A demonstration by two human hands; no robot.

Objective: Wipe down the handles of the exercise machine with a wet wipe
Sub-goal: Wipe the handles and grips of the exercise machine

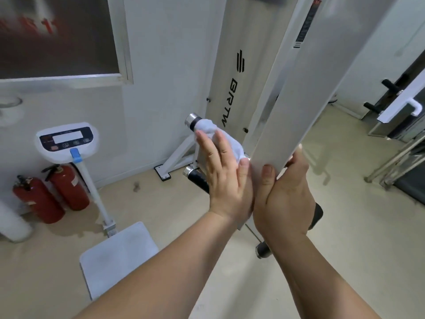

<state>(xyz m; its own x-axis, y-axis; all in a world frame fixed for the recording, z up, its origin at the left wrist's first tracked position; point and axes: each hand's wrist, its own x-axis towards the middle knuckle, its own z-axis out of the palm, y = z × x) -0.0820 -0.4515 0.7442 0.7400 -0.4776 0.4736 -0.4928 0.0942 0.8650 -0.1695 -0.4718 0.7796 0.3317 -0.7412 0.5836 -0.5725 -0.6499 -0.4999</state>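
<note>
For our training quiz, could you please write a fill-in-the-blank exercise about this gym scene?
1. The wet wipe is wrapped around the upper ____.
2. The left hand presses the ____ against it.
3. The right hand holds the machine's white ____.
4. Two red ____ stand by the wall.

Answers: handle; wipe; upright; fire extinguishers
</note>
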